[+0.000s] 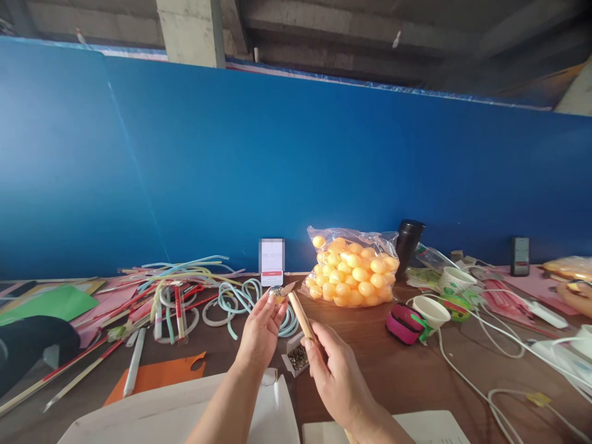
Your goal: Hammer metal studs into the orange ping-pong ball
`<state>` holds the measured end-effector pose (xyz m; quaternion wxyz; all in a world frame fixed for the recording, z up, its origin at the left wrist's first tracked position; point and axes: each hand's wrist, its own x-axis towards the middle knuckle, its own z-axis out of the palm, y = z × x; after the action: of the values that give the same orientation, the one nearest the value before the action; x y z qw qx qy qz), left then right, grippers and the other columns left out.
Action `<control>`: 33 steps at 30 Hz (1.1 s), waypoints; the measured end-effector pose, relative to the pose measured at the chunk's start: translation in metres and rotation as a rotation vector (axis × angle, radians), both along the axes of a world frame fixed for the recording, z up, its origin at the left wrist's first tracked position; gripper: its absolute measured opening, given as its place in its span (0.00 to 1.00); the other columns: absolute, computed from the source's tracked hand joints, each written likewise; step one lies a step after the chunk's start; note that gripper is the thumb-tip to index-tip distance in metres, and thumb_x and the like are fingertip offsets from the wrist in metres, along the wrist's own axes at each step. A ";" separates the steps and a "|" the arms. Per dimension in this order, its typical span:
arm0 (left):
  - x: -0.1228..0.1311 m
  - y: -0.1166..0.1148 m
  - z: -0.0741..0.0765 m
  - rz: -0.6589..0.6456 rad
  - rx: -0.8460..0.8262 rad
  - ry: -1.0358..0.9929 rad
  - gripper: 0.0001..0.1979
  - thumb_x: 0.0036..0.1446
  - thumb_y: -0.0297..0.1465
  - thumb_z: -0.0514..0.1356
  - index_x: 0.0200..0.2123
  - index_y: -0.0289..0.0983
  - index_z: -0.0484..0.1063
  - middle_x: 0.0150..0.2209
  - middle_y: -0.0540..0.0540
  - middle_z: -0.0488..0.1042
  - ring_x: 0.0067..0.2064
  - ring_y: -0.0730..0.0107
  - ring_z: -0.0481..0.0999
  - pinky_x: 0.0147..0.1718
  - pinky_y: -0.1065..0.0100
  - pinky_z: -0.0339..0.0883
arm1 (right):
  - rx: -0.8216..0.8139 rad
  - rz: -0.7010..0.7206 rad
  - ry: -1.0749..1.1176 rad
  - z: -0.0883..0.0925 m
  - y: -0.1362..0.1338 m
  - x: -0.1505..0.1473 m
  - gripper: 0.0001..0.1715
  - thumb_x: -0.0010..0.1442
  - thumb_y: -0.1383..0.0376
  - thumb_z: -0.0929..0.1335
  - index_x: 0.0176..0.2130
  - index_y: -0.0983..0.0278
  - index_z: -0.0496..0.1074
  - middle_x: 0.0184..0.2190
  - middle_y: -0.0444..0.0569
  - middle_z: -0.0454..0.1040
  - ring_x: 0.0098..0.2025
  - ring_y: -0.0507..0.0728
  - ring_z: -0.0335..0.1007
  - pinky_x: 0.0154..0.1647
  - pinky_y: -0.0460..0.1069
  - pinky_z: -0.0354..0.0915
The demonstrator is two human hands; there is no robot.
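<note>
My left hand is raised above the table, its fingertips pinched round a small orange ball with a shiny metal piece on top. My right hand grips a small wooden-handled hammer, whose head touches that ball. Below the hands a small open box of tiny metal pins sits on the brown table.
A clear bag of orange balls stands behind, next to a black cup. Coloured tubes and sticks lie left. Paper cups, a pink case and white cables lie right. Another person's hand shows far right.
</note>
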<state>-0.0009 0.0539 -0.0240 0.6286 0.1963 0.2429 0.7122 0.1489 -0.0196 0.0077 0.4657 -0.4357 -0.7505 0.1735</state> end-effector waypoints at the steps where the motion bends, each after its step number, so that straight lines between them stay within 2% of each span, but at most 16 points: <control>1: 0.000 0.000 0.000 0.004 -0.010 -0.003 0.09 0.52 0.26 0.65 0.38 0.35 0.75 0.39 0.45 0.78 0.39 0.72 0.78 0.42 0.72 0.72 | 0.011 -0.003 0.003 0.000 0.000 0.000 0.16 0.67 0.64 0.60 0.48 0.65 0.72 0.28 0.51 0.75 0.27 0.58 0.73 0.27 0.47 0.71; 4: 0.000 0.001 -0.002 0.010 -0.018 -0.010 0.08 0.53 0.26 0.65 0.38 0.35 0.75 0.38 0.45 0.78 0.39 0.71 0.79 0.42 0.71 0.73 | 0.034 -0.013 0.002 -0.001 0.000 -0.001 0.16 0.66 0.64 0.60 0.49 0.65 0.71 0.29 0.52 0.75 0.28 0.58 0.73 0.28 0.47 0.71; 12: -0.001 0.001 -0.002 -0.012 0.013 0.018 0.10 0.53 0.27 0.64 0.40 0.34 0.76 0.43 0.42 0.78 0.45 0.67 0.78 0.46 0.70 0.71 | -0.012 -0.005 0.006 -0.003 0.002 0.001 0.16 0.67 0.64 0.60 0.49 0.65 0.70 0.30 0.52 0.75 0.28 0.57 0.73 0.27 0.46 0.70; 18: 0.000 0.001 0.000 0.007 -0.008 -0.004 0.08 0.53 0.26 0.64 0.38 0.35 0.76 0.40 0.44 0.78 0.39 0.71 0.79 0.44 0.70 0.72 | -0.055 0.034 -0.020 -0.002 0.002 0.001 0.16 0.67 0.65 0.59 0.51 0.65 0.68 0.38 0.56 0.75 0.34 0.59 0.74 0.31 0.48 0.71; 23: 0.000 0.001 -0.001 0.002 -0.016 0.010 0.08 0.53 0.26 0.64 0.38 0.35 0.76 0.40 0.44 0.78 0.40 0.70 0.79 0.44 0.70 0.73 | -0.046 0.031 0.010 -0.005 0.002 0.000 0.17 0.67 0.65 0.60 0.52 0.65 0.67 0.37 0.55 0.75 0.34 0.59 0.74 0.30 0.48 0.71; 29: 0.001 -0.001 0.004 0.014 -0.046 -0.008 0.06 0.53 0.24 0.64 0.36 0.34 0.75 0.36 0.45 0.78 0.37 0.72 0.79 0.40 0.73 0.73 | -0.085 0.050 0.014 -0.003 0.000 0.000 0.17 0.67 0.66 0.59 0.53 0.64 0.67 0.41 0.55 0.74 0.38 0.60 0.73 0.35 0.48 0.70; 33: 0.001 -0.002 0.004 0.003 -0.044 -0.008 0.07 0.53 0.25 0.64 0.37 0.34 0.75 0.38 0.44 0.78 0.38 0.71 0.79 0.41 0.73 0.73 | -0.079 0.041 0.003 -0.001 0.000 0.000 0.16 0.67 0.65 0.59 0.52 0.64 0.68 0.36 0.54 0.75 0.35 0.59 0.74 0.33 0.48 0.70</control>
<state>-0.0001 0.0524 -0.0199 0.6326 0.1792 0.2564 0.7085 0.1487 -0.0198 0.0069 0.4456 -0.4383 -0.7509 0.2133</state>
